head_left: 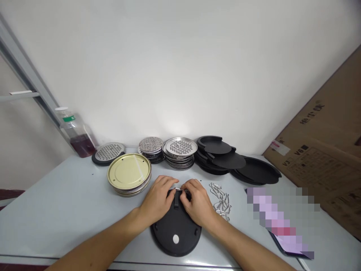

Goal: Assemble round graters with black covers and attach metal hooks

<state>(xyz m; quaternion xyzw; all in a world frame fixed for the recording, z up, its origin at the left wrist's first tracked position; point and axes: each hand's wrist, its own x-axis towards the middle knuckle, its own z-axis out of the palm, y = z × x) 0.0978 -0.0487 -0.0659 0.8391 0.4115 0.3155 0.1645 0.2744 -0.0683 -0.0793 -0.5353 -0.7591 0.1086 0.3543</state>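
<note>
Black disc (pixel 176 222) between left grip (pixel 159 197) and right grip (pixel 197 201).

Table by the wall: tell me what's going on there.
A person has both hands at the far edge of a round black piece, the left hand and right hand meeting around a thin metal wire. How each hand grips it is hard to tell. Loose bent wires lie to the right, and a stack of gold-topped discs stands to the left.
</note>
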